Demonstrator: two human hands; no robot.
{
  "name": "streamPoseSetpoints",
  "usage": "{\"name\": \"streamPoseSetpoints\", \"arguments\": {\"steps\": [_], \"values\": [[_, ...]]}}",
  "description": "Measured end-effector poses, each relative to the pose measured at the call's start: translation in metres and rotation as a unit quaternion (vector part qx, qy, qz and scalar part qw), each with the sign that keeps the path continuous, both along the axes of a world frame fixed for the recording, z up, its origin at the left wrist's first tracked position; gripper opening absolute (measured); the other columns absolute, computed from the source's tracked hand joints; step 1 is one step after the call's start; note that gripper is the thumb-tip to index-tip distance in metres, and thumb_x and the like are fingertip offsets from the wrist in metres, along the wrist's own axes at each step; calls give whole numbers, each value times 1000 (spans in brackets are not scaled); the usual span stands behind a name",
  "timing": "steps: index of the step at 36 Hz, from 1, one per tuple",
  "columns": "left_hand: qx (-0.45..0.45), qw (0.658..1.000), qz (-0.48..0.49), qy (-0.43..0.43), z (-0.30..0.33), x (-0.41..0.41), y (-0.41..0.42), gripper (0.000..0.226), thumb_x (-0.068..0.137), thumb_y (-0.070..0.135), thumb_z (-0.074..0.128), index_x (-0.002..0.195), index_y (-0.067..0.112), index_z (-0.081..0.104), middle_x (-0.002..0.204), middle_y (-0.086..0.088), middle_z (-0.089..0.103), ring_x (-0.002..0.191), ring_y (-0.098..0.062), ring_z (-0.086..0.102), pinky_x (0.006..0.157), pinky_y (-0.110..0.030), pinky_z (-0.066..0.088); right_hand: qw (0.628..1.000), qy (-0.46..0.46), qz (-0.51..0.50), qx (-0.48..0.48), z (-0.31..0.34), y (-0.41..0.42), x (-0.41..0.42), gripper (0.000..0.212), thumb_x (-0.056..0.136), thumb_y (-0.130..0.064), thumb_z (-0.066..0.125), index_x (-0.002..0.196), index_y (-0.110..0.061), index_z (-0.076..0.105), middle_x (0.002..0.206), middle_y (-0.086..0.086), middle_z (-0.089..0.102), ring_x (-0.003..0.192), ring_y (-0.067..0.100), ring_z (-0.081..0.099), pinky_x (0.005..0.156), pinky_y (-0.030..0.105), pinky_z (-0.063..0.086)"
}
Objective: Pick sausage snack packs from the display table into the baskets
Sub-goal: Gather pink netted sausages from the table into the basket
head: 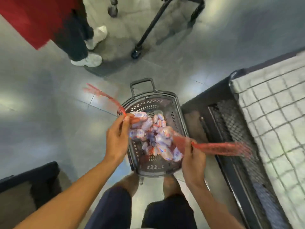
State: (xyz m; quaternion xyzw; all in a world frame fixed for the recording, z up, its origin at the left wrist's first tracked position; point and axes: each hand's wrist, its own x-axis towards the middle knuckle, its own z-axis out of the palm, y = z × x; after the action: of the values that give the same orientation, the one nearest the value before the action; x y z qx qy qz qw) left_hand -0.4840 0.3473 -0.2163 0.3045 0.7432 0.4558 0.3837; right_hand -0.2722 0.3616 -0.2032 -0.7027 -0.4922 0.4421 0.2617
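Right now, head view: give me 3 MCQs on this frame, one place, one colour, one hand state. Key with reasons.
1. Where is the basket?
A. on the floor in front of the person's feet
B. on the display table
C. hanging from a forearm

2. What colour are the mesh net tails?
A. green
B. red
C. white

3. What is the left hand doing?
A. hanging idle
B. pressing flat on the basket rim
C. pinching a net tail

Key: 1 A, it sits on the tiles by the feet. 2 B, both tails show red. 3 C, its fingers close on the tail; the right hand grips the other.
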Motion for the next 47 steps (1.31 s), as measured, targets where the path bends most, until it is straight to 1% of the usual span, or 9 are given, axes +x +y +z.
{"name": "streamPoseSetpoints", "arguments": {"steps": [6, 9, 12, 19, 25, 33, 38, 41, 47], "values": [[26, 999, -34, -4, 106, 0, -7, 28, 110, 25, 43, 107, 23, 71, 96, 21, 75, 94, 4, 68, 85, -13, 50, 997, -30, -28, 59, 94, -22, 23, 30, 108, -20, 47, 86, -27, 67, 79, -8, 70, 79, 15, 67, 71, 21, 47], [38, 998, -51, -3, 143, 5, -10, 30, 110, 24, 43, 100, 35, 69, 92, 27, 73, 87, 11, 65, 78, -7, 46, 995, -18, -48, 84, 133, -37, 29, 44, 103, -1, 46, 80, -33, 63, 74, -22, 69, 72, -9, 61, 68, 11, 46], [40, 996, -72, -23, 163, 11, -12, 28, 109, 30, 45, 102, 32, 72, 97, 18, 76, 90, 2, 68, 81, -16, 51, 996, -8, -53, 78, 162, -46, 38, 46, 98, 5, 47, 81, -32, 68, 74, -19, 69, 70, -6, 61, 64, 5, 38], [44, 983, -176, -11, 188, 44, 3, 29, 107, 43, 46, 108, 32, 73, 108, 12, 76, 107, -9, 70, 94, -32, 55, 986, 24, -128, 107, 205, -58, 84, 27, 103, 2, 54, 92, -5, 78, 83, -6, 76, 75, 11, 69, 74, 28, 52], [46, 976, -211, -13, 198, 80, 29, 45, 100, 64, 47, 122, 33, 70, 118, 6, 74, 117, -16, 67, 104, -52, 50, 952, 135, -256, 103, 239, -41, 133, 40, 107, -29, 44, 91, -18, 79, 86, -3, 80, 84, 12, 77, 73, 19, 58], [85, 970, -228, 0, 232, 140, 63, 36, 106, 51, 45, 122, 29, 69, 114, 5, 76, 112, -15, 69, 102, -50, 52, 956, 160, -199, 144, 246, 35, 195, 40, 109, -35, 43, 102, -13, 76, 96, -5, 80, 94, 11, 76, 83, 19, 58], [88, 977, -191, 22, 252, 165, 75, 28, 107, 42, 45, 109, 39, 73, 110, 11, 76, 106, -6, 70, 93, -31, 54, 962, 143, -175, 156, 234, 106, 213, 39, 108, -35, 46, 94, -19, 78, 89, -10, 79, 86, 7, 75, 77, 20, 58], [83, 982, -169, 25, 254, 171, 80, 29, 106, 48, 45, 111, 39, 72, 111, 11, 76, 108, -8, 69, 97, -40, 52, 968, 103, -152, 170, 221, 142, 215, 40, 105, -44, 45, 89, -27, 79, 85, -13, 78, 80, 2, 74, 69, 14, 55], [84, 988, -132, 14, 257, 181, 86, 40, 102, 60, 47, 117, 32, 71, 111, 2, 77, 110, -18, 70, 101, -52, 52, 991, -39, -84, 101, 168, 188, 222, 56, 105, -51, 37, 105, -12, 77, 98, 9, 78, 96, 29, 71, 84, 44, 55]]}}
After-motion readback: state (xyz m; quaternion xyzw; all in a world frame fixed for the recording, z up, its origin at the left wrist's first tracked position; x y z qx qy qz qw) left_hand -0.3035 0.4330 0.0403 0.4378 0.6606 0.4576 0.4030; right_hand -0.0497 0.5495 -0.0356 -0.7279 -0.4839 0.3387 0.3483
